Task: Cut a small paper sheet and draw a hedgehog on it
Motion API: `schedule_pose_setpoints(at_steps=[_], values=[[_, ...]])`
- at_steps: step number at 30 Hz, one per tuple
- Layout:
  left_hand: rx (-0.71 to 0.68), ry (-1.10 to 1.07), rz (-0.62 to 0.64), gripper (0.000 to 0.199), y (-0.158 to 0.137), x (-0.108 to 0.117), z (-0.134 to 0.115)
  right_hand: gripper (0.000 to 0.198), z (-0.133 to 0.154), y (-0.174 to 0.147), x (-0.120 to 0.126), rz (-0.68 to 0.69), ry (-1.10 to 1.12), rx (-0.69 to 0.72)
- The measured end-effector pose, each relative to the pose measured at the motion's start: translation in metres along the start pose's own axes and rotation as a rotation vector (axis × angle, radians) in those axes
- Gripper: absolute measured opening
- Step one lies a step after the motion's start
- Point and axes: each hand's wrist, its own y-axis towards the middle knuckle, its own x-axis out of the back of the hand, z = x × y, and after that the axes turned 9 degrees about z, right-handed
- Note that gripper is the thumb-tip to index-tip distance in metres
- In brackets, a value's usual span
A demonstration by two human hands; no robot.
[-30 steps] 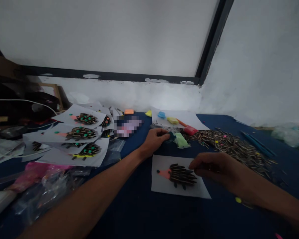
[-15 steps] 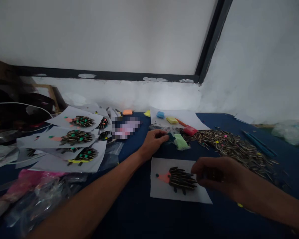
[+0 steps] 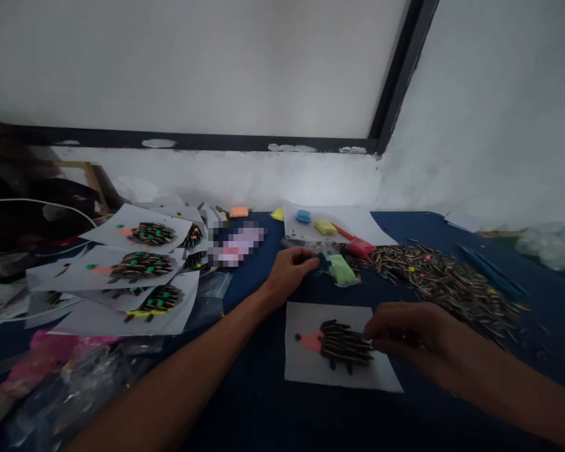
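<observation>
A hedgehog picture [image 3: 346, 344] of dark striped seeds, with an orange clay snout and dark nose, lies on a white paper sheet [image 3: 306, 370] in front of me. My right hand [image 3: 412, 333] is pinched at the hedgehog's rear end, over the sheet's right side; anything between its fingertips is too small or hidden to name. Beyond the sheet, my left hand [image 3: 292, 269] grips a dark teal clay packet [image 3: 323, 262] by its edge. Touching that packet on the right is a light green clay packet [image 3: 343, 270].
A heap of striped seeds [image 3: 452, 282] spreads at right, beside blue tweezers [image 3: 492, 270]. Blue, yellow and red [image 3: 360, 247] clay packets lie at the back. Several seed hedgehog sheets [image 3: 141, 267] are stacked at left, above crumpled clear plastic [image 3: 85, 389]. A wall stands behind.
My right hand's fingers have drawn closer together at the hedgehog's rear. My left hand keeps its grip on the dark packet. The view has shifted slightly.
</observation>
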Motion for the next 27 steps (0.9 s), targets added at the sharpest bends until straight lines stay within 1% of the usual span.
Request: schedule_pose_setpoints(at_steps=[3, 7, 12, 17, 22, 27], values=[[-0.004, 0.003, 0.009, 0.017, 0.0, 0.0, 0.0, 0.022, -0.001, 0.001, 0.001, 0.068, -0.019, 0.002], [-0.02, 0.018, -0.001, 0.016, 0.0, -0.001, 0.001, 0.015, 0.0, 0.001, 0.001, 0.081, -0.034, -0.035], [-0.006, 0.044, -0.024, 0.015, 0.0, -0.001, -0.001, 0.024, 0.001, 0.0, -0.001, 0.035, -0.057, -0.003], [-0.006, 0.046, -0.007, 0.016, -0.001, -0.001, -0.002, 0.017, -0.006, 0.003, -0.005, 0.041, -0.118, 0.002], [-0.006, 0.054, -0.004, 0.016, -0.002, -0.002, -0.003, 0.018, -0.003, 0.006, -0.008, -0.004, -0.238, 0.098], [-0.008, 0.049, -0.01, 0.017, -0.001, -0.001, -0.002, 0.018, -0.004, 0.008, -0.011, -0.01, -0.252, 0.135]])
